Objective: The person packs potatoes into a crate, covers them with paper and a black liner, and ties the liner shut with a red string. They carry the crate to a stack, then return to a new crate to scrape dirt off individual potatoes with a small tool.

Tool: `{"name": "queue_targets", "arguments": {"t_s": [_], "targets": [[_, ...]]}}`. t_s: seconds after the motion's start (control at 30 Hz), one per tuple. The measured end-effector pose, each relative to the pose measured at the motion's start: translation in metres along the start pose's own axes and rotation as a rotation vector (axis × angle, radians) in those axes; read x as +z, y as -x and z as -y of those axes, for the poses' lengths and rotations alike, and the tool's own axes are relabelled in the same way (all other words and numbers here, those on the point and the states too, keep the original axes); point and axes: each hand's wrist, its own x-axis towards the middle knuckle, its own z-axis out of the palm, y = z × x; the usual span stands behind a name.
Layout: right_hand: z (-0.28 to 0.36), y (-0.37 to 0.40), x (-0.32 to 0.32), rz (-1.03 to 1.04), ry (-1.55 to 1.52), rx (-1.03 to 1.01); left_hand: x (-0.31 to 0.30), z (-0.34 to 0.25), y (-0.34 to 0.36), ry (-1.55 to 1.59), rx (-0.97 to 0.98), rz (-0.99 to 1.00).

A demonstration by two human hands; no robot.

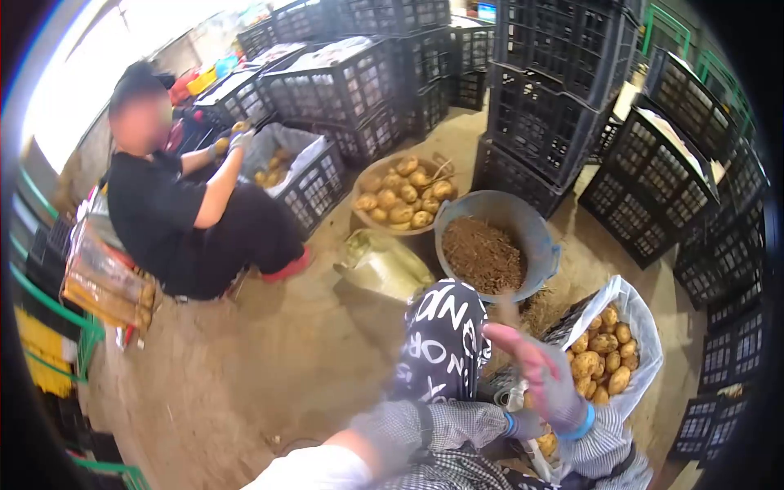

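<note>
My right hand [549, 377], in a grey and pink glove with a blue cuff, is raised in front of a lined crate of potatoes [604, 355]. Its fingers are stretched out and somewhat blurred, with nothing in them. Lower down, my left hand [527, 424] shows only in part as a dark glove past a blue cuff, beside the same crate; its fingers are hidden. Against my left checked sleeve [465, 423] lies a blurred gloved hand [388, 429] of another person with a white sleeve [314, 469].
A seated person in black [175, 204] handles potatoes over a lined crate [314, 184]. Nearby stand a basin of potatoes [404, 192], a tied sack [384, 265] and a blue-grey tub [539, 245] holding brown debris. Stacked black crates [543, 106] rise behind; more line the right side.
</note>
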Motion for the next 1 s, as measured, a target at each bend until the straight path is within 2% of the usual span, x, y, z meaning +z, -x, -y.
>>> {"name": "queue_targets", "arguments": {"t_s": [0.07,0.13,0.27,0.33,0.4,0.5,0.6,0.63,0.73,0.9,0.93,0.97,1.0], "targets": [[-0.018,0.049,-0.006,-0.257,-0.045,0.19,0.004,0.0,-0.002,-0.026,-0.012,0.0],[-0.028,0.094,-0.018,-0.387,-0.061,0.236,0.009,-0.001,-0.009,-0.027,-0.001,-0.011],[-0.069,0.162,-0.037,-0.657,-0.111,0.19,0.014,0.004,-0.007,-0.125,0.084,-0.12],[-0.086,0.183,-0.042,-0.794,-0.133,0.189,0.017,0.009,-0.018,-0.169,0.022,0.002],[-0.098,0.195,-0.045,-0.828,-0.165,0.186,0.011,0.003,-0.022,-0.152,-0.056,0.102],[-0.11,0.204,-0.049,-0.835,-0.16,0.145,0.0,-0.012,-0.013,-0.141,-0.067,0.086],[-0.114,0.21,-0.048,-0.865,-0.142,0.146,-0.002,-0.006,-0.008,-0.196,0.083,0.068],[-0.115,0.211,-0.05,-0.881,-0.133,0.152,-0.015,-0.024,-0.003,-0.129,-0.002,0.121],[-0.117,0.216,-0.057,-0.836,-0.107,0.219,-0.014,-0.027,-0.005,-0.104,-0.074,0.154],[-0.118,0.209,-0.051,-0.905,-0.177,0.244,0.009,0.004,-0.012,-0.144,0.137,-0.014],[-0.121,0.211,-0.053,-0.923,-0.178,0.254,0.01,0.006,-0.014,-0.144,0.084,0.009],[-0.13,0.212,-0.054,-0.93,-0.189,0.255,0.026,0.031,-0.022,-0.1,0.175,-0.04],[-0.135,0.222,-0.067,-0.709,0.276,0.212,0.038,0.05,-0.031,-0.047,0.164,-0.062]]}}
